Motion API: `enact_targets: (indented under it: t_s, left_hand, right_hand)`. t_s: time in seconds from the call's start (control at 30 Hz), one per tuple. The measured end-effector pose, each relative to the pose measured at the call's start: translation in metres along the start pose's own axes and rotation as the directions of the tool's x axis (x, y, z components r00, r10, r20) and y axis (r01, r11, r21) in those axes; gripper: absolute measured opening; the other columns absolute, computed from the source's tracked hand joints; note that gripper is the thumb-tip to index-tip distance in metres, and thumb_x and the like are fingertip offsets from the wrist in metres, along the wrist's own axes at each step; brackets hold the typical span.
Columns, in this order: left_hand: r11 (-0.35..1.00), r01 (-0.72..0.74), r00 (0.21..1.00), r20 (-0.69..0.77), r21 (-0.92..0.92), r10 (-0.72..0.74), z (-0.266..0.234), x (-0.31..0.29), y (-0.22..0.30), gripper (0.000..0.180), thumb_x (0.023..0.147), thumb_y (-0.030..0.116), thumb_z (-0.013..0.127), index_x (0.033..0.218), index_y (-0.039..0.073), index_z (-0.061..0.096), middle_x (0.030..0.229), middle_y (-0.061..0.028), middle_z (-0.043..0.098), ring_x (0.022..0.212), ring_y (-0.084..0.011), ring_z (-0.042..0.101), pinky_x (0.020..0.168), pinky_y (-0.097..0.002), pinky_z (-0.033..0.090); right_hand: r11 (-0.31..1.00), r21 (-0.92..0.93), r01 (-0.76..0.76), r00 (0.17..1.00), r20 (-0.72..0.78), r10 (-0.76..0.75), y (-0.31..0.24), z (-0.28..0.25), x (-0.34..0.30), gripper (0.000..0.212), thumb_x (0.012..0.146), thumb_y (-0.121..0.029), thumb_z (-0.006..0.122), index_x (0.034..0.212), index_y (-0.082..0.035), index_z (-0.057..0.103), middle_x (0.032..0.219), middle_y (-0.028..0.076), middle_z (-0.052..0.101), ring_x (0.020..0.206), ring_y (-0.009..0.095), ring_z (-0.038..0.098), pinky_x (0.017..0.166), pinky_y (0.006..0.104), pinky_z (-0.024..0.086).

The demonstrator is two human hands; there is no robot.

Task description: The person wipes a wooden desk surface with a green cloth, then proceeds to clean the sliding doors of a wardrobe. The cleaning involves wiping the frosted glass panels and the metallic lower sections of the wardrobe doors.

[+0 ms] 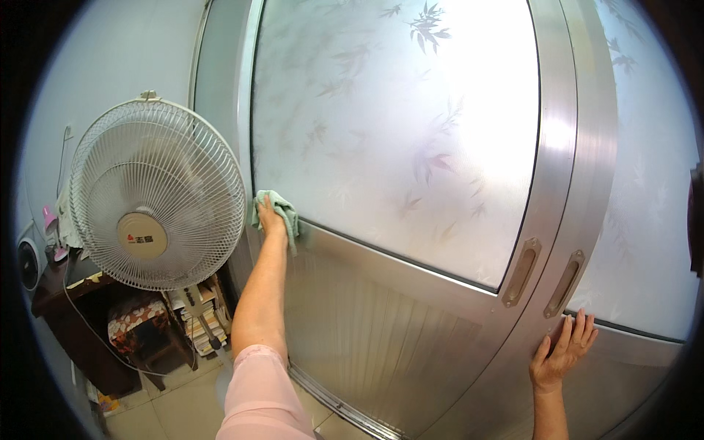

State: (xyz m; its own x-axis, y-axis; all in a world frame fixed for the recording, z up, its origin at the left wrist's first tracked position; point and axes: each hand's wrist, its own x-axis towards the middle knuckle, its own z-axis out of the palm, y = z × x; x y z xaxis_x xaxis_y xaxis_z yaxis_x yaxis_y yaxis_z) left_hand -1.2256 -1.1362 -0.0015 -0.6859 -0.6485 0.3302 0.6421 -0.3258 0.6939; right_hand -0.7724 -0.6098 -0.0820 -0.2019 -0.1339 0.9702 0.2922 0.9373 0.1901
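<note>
My left hand point(271, 218) presses a pale green cloth point(282, 205) against the left end of the sliding door's metal crossbar, at the lower left corner of its frosted pane point(381, 139). Its fingers are closed over the cloth, and part of it hangs down beside the wrist. At the right, my right hand point(563, 354) rests with fingers spread on the metal frame of the second door panel, just below a recessed pull handle point(565, 284). Nothing is in that hand. Leaf patterns show on the frosted glass.
A white standing fan point(158, 194) is close by on the left. Behind it are a dark wooden desk point(55, 297), a stool with a patterned cover point(136, 319) and a stack of books or papers point(202, 323). A metal floor track point(337, 407) runs under the door.
</note>
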Motion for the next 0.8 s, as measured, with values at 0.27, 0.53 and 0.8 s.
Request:
enact_targets:
  t_s: [0.27, 0.53, 0.8]
  left_hand:
    - [0.629, -0.712, 0.701, 0.356, 0.311, 0.618, 0.153, -0.072, 0.141, 0.051, 0.098, 0.037, 0.045, 0.138, 0.005, 0.047, 0.145, -0.0193, 0.041, 0.137, -0.0355, 0.032, 0.113, -0.0448, 0.023]
    - [-0.032, -0.914, -0.338, 0.715, -0.405, 0.612, 0.137, -0.294, 0.153, 0.057, 0.078, 0.030, 0.070, 0.130, 0.012, 0.057, 0.140, -0.0187, 0.047, 0.133, -0.0392, 0.038, 0.110, -0.0550, 0.027]
    - [0.630, -0.730, 0.676, 0.415, 0.266, 0.608, 0.109, -0.197, 0.129, 0.052, 0.097, 0.024, 0.051, 0.142, 0.000, 0.039, 0.150, -0.0203, 0.032, 0.138, -0.0394, 0.027, 0.114, -0.0445, 0.023]
  right_hand:
    - [0.999, -0.037, 0.015, 1.000, 0.016, -0.014, -0.009, -0.004, 0.004, 0.048, 0.095, -0.025, 0.043, 0.135, 0.002, 0.042, 0.141, 0.028, 0.040, 0.134, 0.050, 0.031, 0.112, 0.0602, 0.014]
    - [1.000, -0.016, 0.015, 1.000, -0.012, -0.015, -0.007, -0.009, 0.009, 0.048, 0.095, -0.027, 0.043, 0.135, 0.001, 0.044, 0.142, 0.026, 0.041, 0.135, 0.048, 0.032, 0.113, 0.0577, 0.014]
    - [0.999, 0.038, -0.017, 0.997, -0.069, 0.019, -0.018, -0.016, 0.018, 0.048, 0.093, -0.027, 0.050, 0.132, -0.001, 0.048, 0.141, 0.022, 0.045, 0.134, 0.045, 0.035, 0.113, 0.0574, 0.016]
